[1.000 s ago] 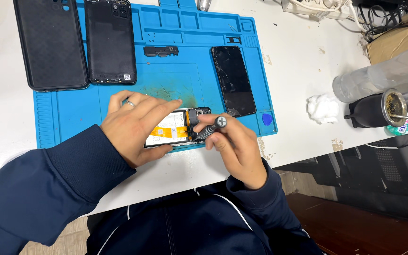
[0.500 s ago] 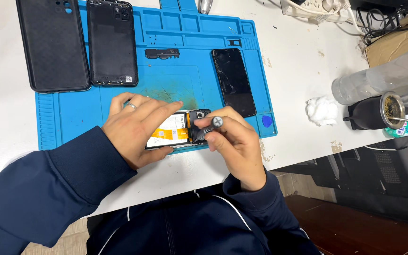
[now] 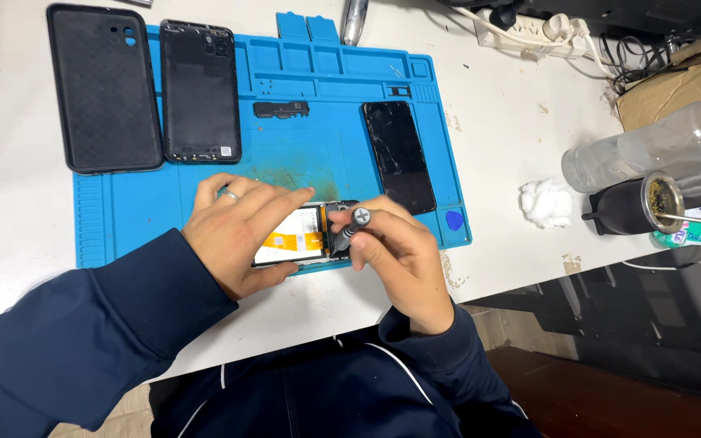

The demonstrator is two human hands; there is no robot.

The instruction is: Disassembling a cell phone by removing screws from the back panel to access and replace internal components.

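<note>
An opened phone (image 3: pixel 298 238), its white battery and orange flex cable showing, lies at the near edge of the blue work mat (image 3: pixel 123 215). My left hand (image 3: pixel 233 231), a ring on one finger, lies flat over the phone's left part and holds it down. My right hand (image 3: pixel 395 251) grips a small screwdriver (image 3: pixel 350 225) with a round grey cap; its tip points down into the phone's right end. Both sleeves are dark blue.
On the mat lie a black phone case (image 3: pixel 103 89), a black back cover (image 3: pixel 200 89), a cracked black screen (image 3: pixel 399 156), a small black part (image 3: pixel 281 109) and a blue pick (image 3: pixel 453 220). A cotton wad (image 3: pixel 545 201), black cup (image 3: pixel 630 212), clear bottle (image 3: pixel 651 146) and cables (image 3: pixel 545 32) sit right.
My right hand has shifted slightly on the screwdriver over the phone's right end. My left hand stays on the phone. The view has shifted a little.
</note>
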